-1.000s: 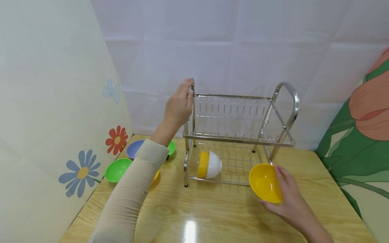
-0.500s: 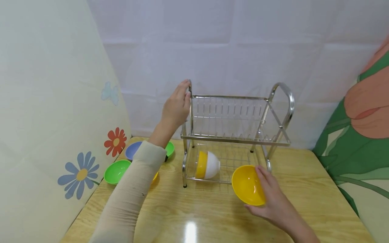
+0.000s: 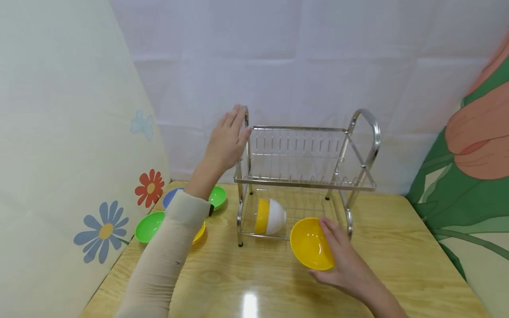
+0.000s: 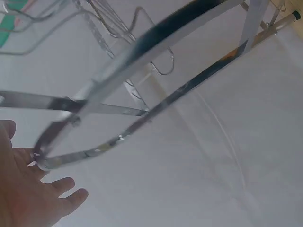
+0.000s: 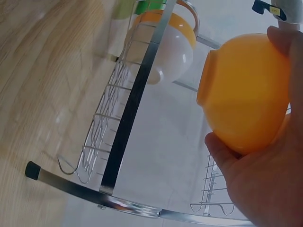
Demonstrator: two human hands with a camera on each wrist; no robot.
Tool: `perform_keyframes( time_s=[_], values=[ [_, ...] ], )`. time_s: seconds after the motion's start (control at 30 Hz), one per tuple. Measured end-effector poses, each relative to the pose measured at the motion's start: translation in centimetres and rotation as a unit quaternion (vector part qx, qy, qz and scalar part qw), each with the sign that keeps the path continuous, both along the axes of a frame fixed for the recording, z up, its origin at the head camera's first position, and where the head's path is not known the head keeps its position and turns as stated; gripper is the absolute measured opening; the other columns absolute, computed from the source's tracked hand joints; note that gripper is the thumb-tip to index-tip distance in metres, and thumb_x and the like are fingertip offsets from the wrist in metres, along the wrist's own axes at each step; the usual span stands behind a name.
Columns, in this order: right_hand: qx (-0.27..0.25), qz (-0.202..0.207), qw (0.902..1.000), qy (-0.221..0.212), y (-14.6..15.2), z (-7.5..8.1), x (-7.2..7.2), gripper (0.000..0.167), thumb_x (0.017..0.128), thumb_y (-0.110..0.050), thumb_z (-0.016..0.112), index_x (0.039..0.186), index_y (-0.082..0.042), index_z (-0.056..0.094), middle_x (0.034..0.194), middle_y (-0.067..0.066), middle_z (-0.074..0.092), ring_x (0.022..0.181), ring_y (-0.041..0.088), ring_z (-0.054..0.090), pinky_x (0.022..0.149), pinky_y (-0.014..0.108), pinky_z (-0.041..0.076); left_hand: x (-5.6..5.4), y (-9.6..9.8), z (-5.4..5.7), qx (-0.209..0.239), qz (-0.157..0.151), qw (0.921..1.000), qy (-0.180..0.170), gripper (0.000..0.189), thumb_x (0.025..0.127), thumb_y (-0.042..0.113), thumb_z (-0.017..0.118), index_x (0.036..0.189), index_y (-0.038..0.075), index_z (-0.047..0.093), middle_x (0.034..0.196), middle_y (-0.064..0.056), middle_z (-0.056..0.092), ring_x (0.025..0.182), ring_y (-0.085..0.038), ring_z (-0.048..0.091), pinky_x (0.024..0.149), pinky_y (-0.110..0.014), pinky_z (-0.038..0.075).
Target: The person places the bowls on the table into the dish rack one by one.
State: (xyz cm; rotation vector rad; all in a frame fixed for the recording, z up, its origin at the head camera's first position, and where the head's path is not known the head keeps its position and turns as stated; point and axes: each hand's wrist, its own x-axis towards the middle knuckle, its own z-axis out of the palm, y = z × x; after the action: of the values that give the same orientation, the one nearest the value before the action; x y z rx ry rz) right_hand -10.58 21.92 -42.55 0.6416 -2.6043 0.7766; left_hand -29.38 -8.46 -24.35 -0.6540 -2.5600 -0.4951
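My right hand (image 3: 343, 265) grips a yellow bowl (image 3: 310, 243) by its side, the inside turned toward the head camera, in front of the rack's lower tier. In the right wrist view the thumb and fingers span the bowl (image 5: 244, 90), with its foot toward the rack. My left hand (image 3: 226, 141) is at the left arched handle of the two-tier metal dish rack (image 3: 306, 182), fingers extended. From the left wrist the fingertips are right at the curve of that handle (image 4: 75, 158). A yellow-and-white bowl (image 3: 274, 217) stands on its side at the left of the lower tier.
Left of the rack, partly behind my left sleeve, are green bowls (image 3: 149, 227), a blue bowl (image 3: 171, 196) and a yellow bowl (image 3: 200, 232) on the wooden table (image 3: 222, 282). A white cloth wall (image 3: 278, 88) stands behind, with printed panels at both sides.
My right hand has carried the yellow bowl leftward along the rack's front. My left hand's fingers have straightened and spread a little at the handle. The head view has shifted slightly.
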Motion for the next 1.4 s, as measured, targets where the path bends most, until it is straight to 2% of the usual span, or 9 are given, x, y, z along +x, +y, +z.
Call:
perform_keyframes(
  time_s=[0.13,0.27,0.33,0.5,0.57,0.73,0.97,1.17,1.4],
  values=[
    [0.001,0.003,0.9998,-0.018,-0.5,0.1,-0.1,0.119,0.064,-0.035,0.094,0.157,0.001,0.029,0.16,0.022,0.029,0.137,0.045,0.041,0.1,0.062,0.046,3.3,0.6,-0.5,-0.084,-0.014,0.9954,0.045,0.065,0.11,0.047,0.025,0.163,0.009,0.018,0.171,-0.008,0.008,0.156,-0.031,0.007,0.127,-0.049,0.01],
    [-0.003,0.012,0.9998,-0.015,-1.1,0.2,-0.3,0.121,0.065,-0.036,0.093,0.16,-0.005,0.025,0.16,0.021,0.029,0.137,0.044,0.041,0.1,0.063,0.046,7.0,1.5,-1.8,-0.095,-0.06,0.9899,0.086,0.062,0.109,0.043,0.035,0.161,0.01,0.026,0.17,-0.006,0.016,0.155,-0.03,0.014,0.126,-0.051,0.012],
    [-0.004,0.018,0.9998,-0.008,-1.3,0.3,-0.5,0.123,0.065,-0.035,0.094,0.161,-0.008,0.023,0.16,0.019,0.03,0.136,0.043,0.042,0.1,0.063,0.047,8.4,1.8,-2.5,-0.098,-0.086,0.9852,0.111,0.061,0.108,0.041,0.038,0.159,0.009,0.03,0.169,-0.007,0.021,0.153,-0.03,0.019,0.125,-0.051,0.014],
    [-0.001,0.02,0.9998,0.003,-1.9,0.5,-0.8,0.123,0.065,-0.038,0.094,0.162,-0.01,0.023,0.162,0.017,0.03,0.135,0.043,0.044,0.099,0.064,0.048,10.8,2.1,-4.8,-0.09,-0.136,0.9715,0.172,0.06,0.11,0.044,0.03,0.154,0.005,0.04,0.162,-0.011,0.035,0.146,-0.031,0.033,0.125,-0.046,0.02],
    [0.0,0.02,0.9998,0.006,-2.2,0.6,-0.9,0.123,0.065,-0.04,0.093,0.162,-0.01,0.023,0.162,0.018,0.03,0.135,0.043,0.045,0.099,0.063,0.048,11.6,2.1,-5.9,-0.079,-0.158,0.9676,0.18,0.061,0.11,0.044,0.027,0.152,0.004,0.043,0.16,-0.012,0.04,0.144,-0.03,0.038,0.124,-0.043,0.024],
    [-0.007,0.026,0.9996,0.007,-2.7,0.8,-1.0,0.121,0.067,-0.043,0.092,0.161,-0.007,0.025,0.162,0.019,0.03,0.136,0.044,0.044,0.099,0.061,0.049,13.2,1.9,-8.8,-0.061,-0.2,0.9649,0.159,0.058,0.109,0.042,0.034,0.15,0.003,0.046,0.157,-0.011,0.044,0.143,-0.027,0.042,0.122,-0.038,0.029],
    [-0.003,0.041,0.999,0.019,-3.2,1.0,-0.9,0.121,0.068,-0.046,0.091,0.161,-0.007,0.024,0.16,0.022,0.031,0.137,0.044,0.044,0.099,0.058,0.05,14.9,1.5,-12.3,-0.082,-0.204,0.9719,0.083,0.067,0.107,0.052,0.037,0.157,0.009,0.036,0.164,-0.005,0.033,0.144,-0.028,0.041,0.12,-0.042,0.033],
    [-0.005,0.046,0.9989,0.012,-3.4,1.2,-0.8,0.122,0.067,-0.043,0.093,0.161,-0.007,0.024,0.161,0.021,0.031,0.137,0.043,0.043,0.099,0.058,0.051,15.4,1.0,-13.9,-0.09,-0.198,0.9758,0.02,0.077,0.103,0.062,0.039,0.162,0.014,0.025,0.17,0.0,0.016,0.148,-0.027,0.035,0.12,-0.045,0.033],
    [0.002,0.056,0.9984,0.0,-3.6,1.4,-0.6,0.116,0.073,-0.063,0.082,0.158,-0.002,0.031,0.162,0.017,0.031,0.141,0.04,0.041,0.105,0.057,0.044,15.4,1.0,-14.9,-0.095,-0.21,0.973,-0.012,0.097,0.093,0.073,0.049,0.163,0.012,0.02,0.17,-0.003,0.012,0.147,-0.027,0.035,0.117,-0.046,0.037]
  ],
)
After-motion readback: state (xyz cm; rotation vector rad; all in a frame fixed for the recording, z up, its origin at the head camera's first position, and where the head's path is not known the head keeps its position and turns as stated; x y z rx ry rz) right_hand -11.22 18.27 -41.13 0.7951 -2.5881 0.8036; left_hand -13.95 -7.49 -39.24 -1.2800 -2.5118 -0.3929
